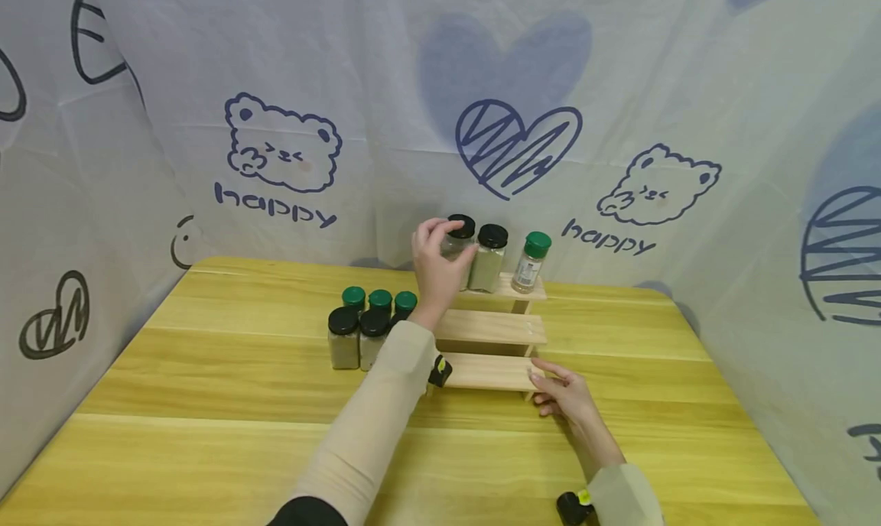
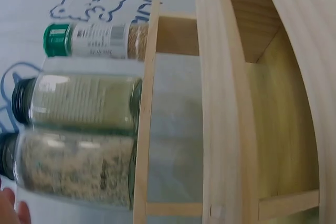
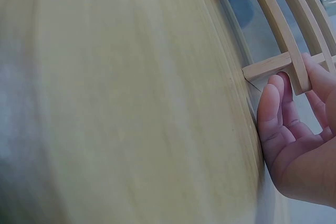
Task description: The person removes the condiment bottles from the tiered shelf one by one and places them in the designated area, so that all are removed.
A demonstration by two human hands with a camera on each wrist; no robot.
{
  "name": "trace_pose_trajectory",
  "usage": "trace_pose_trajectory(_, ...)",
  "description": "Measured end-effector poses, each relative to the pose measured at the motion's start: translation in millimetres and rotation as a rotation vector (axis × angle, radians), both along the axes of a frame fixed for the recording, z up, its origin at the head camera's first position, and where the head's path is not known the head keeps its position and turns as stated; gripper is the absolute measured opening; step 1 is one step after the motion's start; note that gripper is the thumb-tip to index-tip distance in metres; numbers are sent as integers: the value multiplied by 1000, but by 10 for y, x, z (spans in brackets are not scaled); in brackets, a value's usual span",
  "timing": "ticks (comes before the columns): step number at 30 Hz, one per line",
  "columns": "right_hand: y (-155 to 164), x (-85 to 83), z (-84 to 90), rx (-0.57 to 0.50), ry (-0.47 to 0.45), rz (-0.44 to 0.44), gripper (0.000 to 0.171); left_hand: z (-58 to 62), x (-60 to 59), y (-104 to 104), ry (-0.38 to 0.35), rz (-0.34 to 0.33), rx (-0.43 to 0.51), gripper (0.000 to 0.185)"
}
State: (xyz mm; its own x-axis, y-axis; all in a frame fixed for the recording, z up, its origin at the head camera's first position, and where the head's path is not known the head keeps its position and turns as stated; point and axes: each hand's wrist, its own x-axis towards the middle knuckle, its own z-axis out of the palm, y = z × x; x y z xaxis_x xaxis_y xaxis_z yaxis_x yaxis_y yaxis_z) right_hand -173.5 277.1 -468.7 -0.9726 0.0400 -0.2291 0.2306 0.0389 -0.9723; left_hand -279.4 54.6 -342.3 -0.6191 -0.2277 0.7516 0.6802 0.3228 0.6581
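Note:
A three-tier wooden rack stands on the table. My left hand is raised at the left of its top tier, thumb and forefinger spread in front of a black-lidded glass jar of speckled seasoning. In the left wrist view only fingertips show, beside that jar's lid and seemingly apart from it. Right of it stand a black-lidded jar of pale green powder and a small green-capped bottle. My right hand grips the right end of the bottom tier, thumb above and fingers beneath.
Left of the rack, more black-lidded jars stand in front of several green-capped bottles, partly hidden by my left forearm. A printed cloth hangs behind and beside the wooden table.

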Motion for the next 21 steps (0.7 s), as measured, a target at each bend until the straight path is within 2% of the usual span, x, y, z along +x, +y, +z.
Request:
trace_pose_trajectory(5,0,-2,4,-3,-7,4,49,18,-70,-120,-107,-165,31,43)
trace_pose_trajectory(8,-3,0,8,-10,-11,-1,49,25,-103,-184,-207,-262,14,44)
trace_pose_trajectory(13,-12,9,19,-13,-13,-4,49,20,-169,-257,-297,-435,9,43)
trace_pose_trajectory(16,-14,12,24,-9,-10,-2,49,25,-193,-278,-327,-467,10,41)
trace_pose_trajectory(21,-11,9,21,-8,-8,-4,49,42,-209,-282,-318,-446,17,34)
